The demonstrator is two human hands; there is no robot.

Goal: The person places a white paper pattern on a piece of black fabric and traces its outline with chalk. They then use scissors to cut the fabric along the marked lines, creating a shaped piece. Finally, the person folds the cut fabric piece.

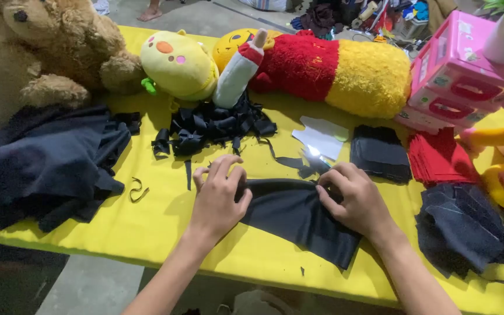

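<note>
Far left, a brown teddy bear (59,41) is cut off by the frame edge, its lower body hidden behind a dark navy cloth heap (48,163) on the yellow worktop (158,233). Next, a yellow round-faced plush (179,64) and a red-and-yellow plush (328,64) lie along the back; black fabric scraps (211,125) piled in front. Centre: left hand (217,198) lies flat, fingers pressing the left end of a black fabric piece (298,219) near the front edge – no closed grip. Right hand (357,198) pinches its upper edge w/ fingertips; what's under the palm can't be seen. Behind, a pale paper shape (322,137), a black stack (380,153), a red stack (438,157), dark denim pieces (462,227). Top right, a pink box (456,76) w/ red oval labels – print too small to read.
</note>
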